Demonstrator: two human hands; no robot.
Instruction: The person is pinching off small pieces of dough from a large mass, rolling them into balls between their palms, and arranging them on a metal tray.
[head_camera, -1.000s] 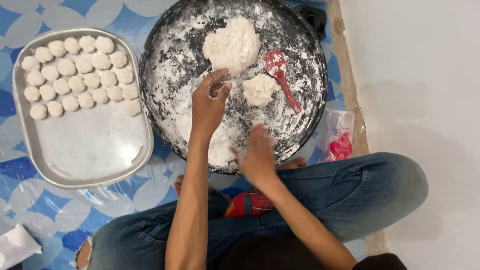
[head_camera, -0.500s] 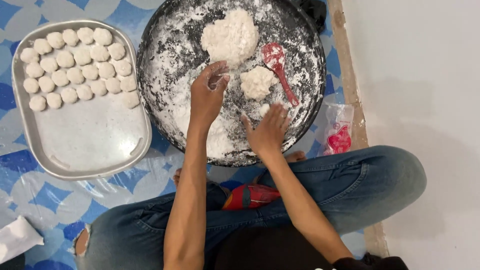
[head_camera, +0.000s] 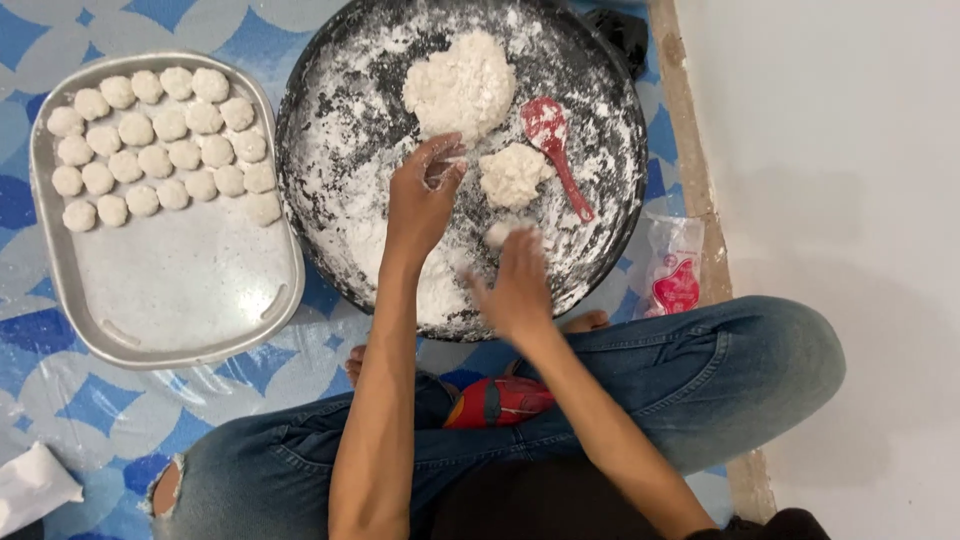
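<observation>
Pinching, left fingers: left hand (head_camera: 420, 200) curled, fingertips (head_camera: 443, 168) pressed together on a bit of white dough, just below the large white dough lump (head_camera: 460, 85).
Right fingers: right hand (head_camera: 517, 285) loosely curled round a small white dough piece (head_camera: 500, 233); exact grip unclear.
Pose: both forearms reach forward over crossed legs in blue jeans (head_camera: 740, 370).
Location: dough in the round dark floured pan (head_camera: 330, 150) on the floor.
Nearby: red plastic spoon (head_camera: 555, 140); oval metal tray (head_camera: 180, 290) with white dough balls (head_camera: 160, 140).

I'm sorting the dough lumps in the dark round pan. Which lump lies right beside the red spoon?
The smaller dough lump in the pan's middle: it sits against the red spoon. The big dough mass lies farther up-left, near the left hand.
</observation>
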